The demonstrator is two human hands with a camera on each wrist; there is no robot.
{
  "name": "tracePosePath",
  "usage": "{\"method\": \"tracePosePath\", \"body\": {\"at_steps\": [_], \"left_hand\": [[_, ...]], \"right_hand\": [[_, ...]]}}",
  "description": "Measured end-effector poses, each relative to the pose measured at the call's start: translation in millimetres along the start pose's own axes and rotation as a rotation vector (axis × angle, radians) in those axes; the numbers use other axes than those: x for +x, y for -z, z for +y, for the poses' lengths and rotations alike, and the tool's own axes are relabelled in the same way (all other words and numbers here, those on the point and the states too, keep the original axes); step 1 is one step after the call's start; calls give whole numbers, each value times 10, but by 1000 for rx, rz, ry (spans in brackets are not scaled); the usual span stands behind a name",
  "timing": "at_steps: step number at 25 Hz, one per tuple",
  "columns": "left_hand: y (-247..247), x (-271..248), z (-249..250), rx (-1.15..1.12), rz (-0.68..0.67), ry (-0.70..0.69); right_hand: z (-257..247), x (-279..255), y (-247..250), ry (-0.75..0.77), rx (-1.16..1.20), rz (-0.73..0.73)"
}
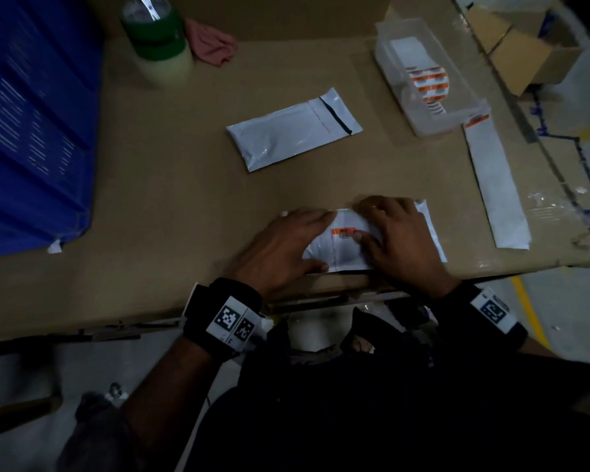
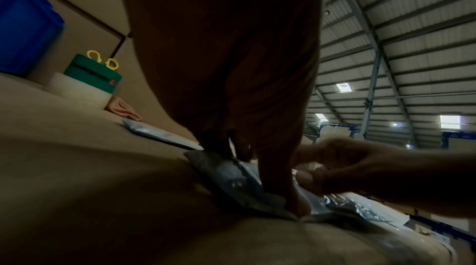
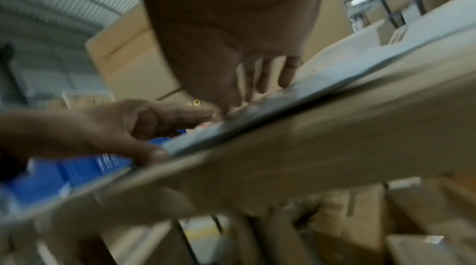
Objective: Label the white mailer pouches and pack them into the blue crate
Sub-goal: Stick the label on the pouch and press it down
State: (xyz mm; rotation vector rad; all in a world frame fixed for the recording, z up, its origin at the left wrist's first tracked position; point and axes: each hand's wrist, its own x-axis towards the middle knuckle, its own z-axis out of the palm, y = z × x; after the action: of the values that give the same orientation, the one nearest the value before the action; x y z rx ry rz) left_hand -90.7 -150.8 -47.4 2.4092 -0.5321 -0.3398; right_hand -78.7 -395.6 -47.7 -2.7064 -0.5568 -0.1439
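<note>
Cardboard-topped counter (image 1: 171,185): both hands, left hand (image 1: 286,247) and right hand (image 1: 399,240), fingers flat, press label (image 1: 344,232) onto pouch (image 1: 324,248); crating into blue crate (image 1: 31,131) judged next.

No wording legible to me anywhere. Entries:
- Label (image 1: 345,232) with orange band and barcode, on the pouch (image 1: 327,248) under my hands: print too small to read.
- Orange-and-white label roll (image 1: 429,86) in the clear tray (image 1: 419,126): print blurred.
- Black-and-white square code markers (image 1: 235,322) on my wristbands: patterns only, no letters.
</note>
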Motion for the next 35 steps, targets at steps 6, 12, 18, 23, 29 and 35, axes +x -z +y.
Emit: {"method": "tracePosePath", "body": {"at_steps": [6,12,18,23,29,35], "left_hand": [[3,34,-57,81,-144,-55],[21,12,-97,95,-131,-75],[70,26,-99,108,-136,-86],[54,26,-108,95,-118,-92],[31,24,-141,73,-106,-82],[-4,15,-163,8,-87,-71]], "right_hand": [[132,-321,-137,43,-183,-145],[46,-290,-33,18,-109,-162],[-149,-531,-59,50,-361,-210],[-266,-513,-81,-44,-336,-133],[-246,-563,-101,-15,-350,-129],[-352,-436,-86,47,-337,-158]]}}
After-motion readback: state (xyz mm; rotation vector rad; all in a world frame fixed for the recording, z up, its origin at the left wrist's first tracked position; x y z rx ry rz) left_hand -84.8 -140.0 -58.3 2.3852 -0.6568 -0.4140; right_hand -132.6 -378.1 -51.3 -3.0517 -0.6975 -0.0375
